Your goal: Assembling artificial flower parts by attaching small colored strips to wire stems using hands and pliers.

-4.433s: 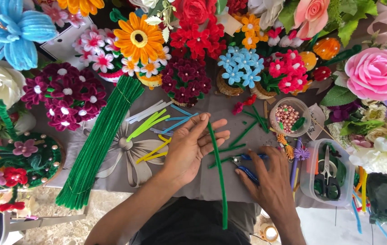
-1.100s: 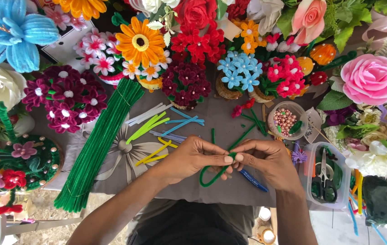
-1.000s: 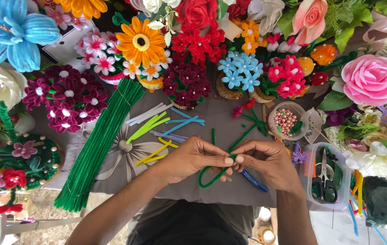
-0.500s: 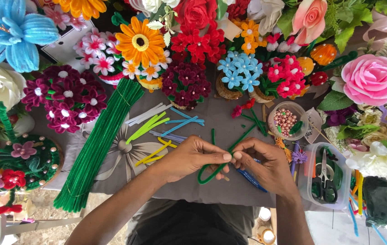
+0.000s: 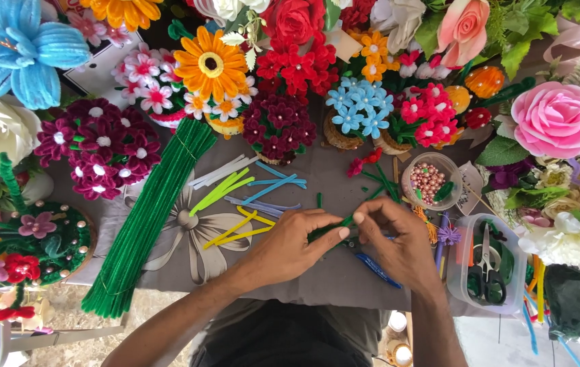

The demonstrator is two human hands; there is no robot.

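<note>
Seen from above, our left hand point(image 5: 288, 246) and our right hand point(image 5: 397, 243) meet at the middle of a grey cloth-covered table point(image 5: 317, 272), both pinching the same green pipe cleaner point(image 5: 327, 229), which lies low over the cloth between our thumbs and forefingers, its ends angling up toward the flower pots. Our left fingers are curled closed on the stem; our right fingertips grasp it just beside them, nearly touching. A blue pen point(image 5: 376, 269) lies on the cloth under our right hand. To our left a thick bundle of green pipe cleaners point(image 5: 147, 221) stretches diagonally across the table, and loose cut pieces in yellow, light green, blue and white point(image 5: 246, 197) are scattered between it and our hands. Behind our hands stands a row of handmade blooms: an orange daisy point(image 5: 211, 64), red flowers point(image 5: 297, 68), a small blue bunch point(image 5: 358, 109) and a large pink rose point(image 5: 556, 119) at the far right. A round tub of pink beads point(image 5: 430, 181) sits just beyond our right hand, and a clear box holding scissors point(image 5: 488, 265) rests to its right, near the table edge.
</note>
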